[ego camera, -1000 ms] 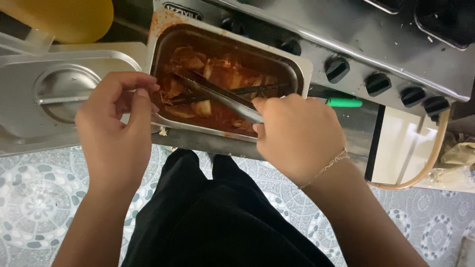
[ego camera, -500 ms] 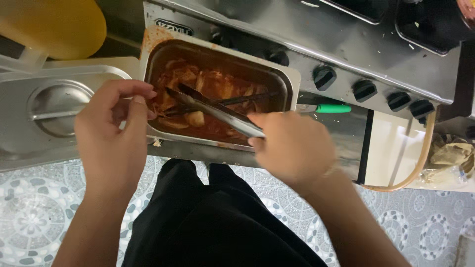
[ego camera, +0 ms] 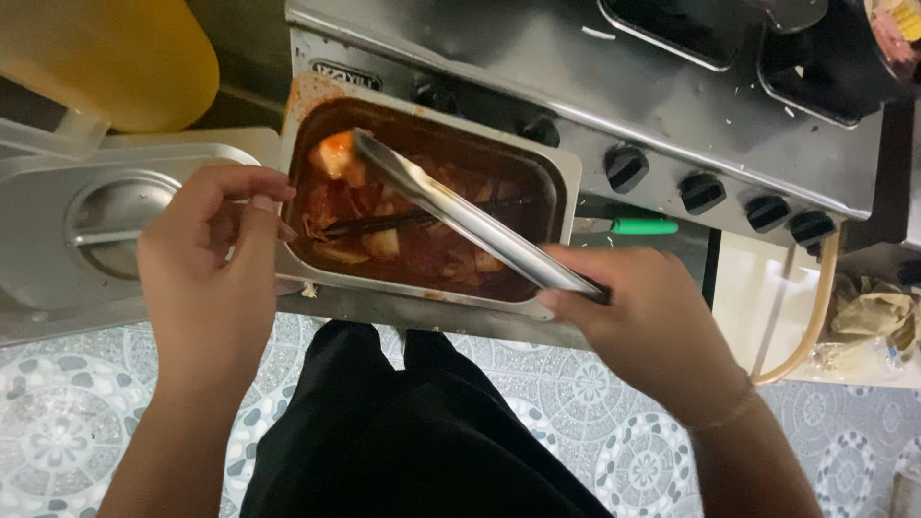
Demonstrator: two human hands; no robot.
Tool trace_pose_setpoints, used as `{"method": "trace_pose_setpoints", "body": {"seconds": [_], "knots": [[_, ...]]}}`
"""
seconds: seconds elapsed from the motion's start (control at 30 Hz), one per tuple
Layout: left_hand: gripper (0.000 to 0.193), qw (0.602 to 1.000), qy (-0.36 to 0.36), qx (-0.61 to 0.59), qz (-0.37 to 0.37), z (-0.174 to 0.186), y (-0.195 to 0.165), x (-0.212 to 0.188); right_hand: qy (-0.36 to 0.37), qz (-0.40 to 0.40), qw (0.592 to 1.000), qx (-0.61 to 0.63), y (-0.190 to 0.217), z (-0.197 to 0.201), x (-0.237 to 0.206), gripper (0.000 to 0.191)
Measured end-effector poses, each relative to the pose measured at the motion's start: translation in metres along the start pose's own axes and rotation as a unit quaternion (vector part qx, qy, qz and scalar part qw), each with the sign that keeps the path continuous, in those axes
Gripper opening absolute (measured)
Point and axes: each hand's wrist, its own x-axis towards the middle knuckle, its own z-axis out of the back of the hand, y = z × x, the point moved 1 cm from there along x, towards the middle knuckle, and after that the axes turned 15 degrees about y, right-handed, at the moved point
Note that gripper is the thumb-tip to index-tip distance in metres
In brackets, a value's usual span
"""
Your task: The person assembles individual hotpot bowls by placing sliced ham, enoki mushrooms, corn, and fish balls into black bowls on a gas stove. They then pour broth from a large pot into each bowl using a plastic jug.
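Note:
A steel pan (ego camera: 566,182) holds pieces of food in red sauce. My right hand (ego camera: 652,321) grips long metal tongs (ego camera: 460,216) that reach up and left over the pan. The tong tips pinch an orange-coated piece of food (ego camera: 336,153), lifted above the sauce at the pan's far left corner. My left hand (ego camera: 216,259) holds the pan's left rim, thumb and fingers curled at the edge. A dark utensil (ego camera: 384,223) lies in the sauce.
A steel lid with a handle (ego camera: 86,235) lies left of the pan. Behind is a steel stove with black knobs (ego camera: 705,192) and a green-tipped handle (ego camera: 645,226). A yellow container (ego camera: 115,58) is at top left. Patterned floor tiles (ego camera: 58,432) lie below.
The tongs rose out of the sauce and swung toward the pan's far left corner, lifting a piece of food. My left hand stays on the rim.

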Motion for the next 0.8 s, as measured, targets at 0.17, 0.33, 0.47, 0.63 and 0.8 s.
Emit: {"method": "trace_pose_setpoints", "body": {"seconds": [0.17,0.33,0.47,0.63,0.8], "knots": [[0.013,1.0,0.001,-0.008,0.025,0.0,0.0,0.002,0.037,0.008,0.998,0.052,-0.036,0.002,0.0,0.038],[0.016,0.999,0.011,-0.026,0.016,-0.005,-0.002,0.006,0.057,-0.044,0.971,0.23,-0.081,-0.006,-0.013,0.037],[0.016,0.999,0.04,-0.034,0.002,-0.012,-0.007,0.017,0.056,-0.035,0.958,0.28,-0.123,-0.003,-0.044,0.035],[0.014,0.993,0.103,-0.037,-0.04,-0.031,-0.019,0.037,-0.12,-0.093,0.913,0.378,-0.216,0.024,-0.098,0.024],[0.013,0.99,0.119,0.036,-0.059,-0.073,-0.042,0.046,-0.244,0.002,0.922,0.3,-0.318,0.121,-0.087,0.021]]}}
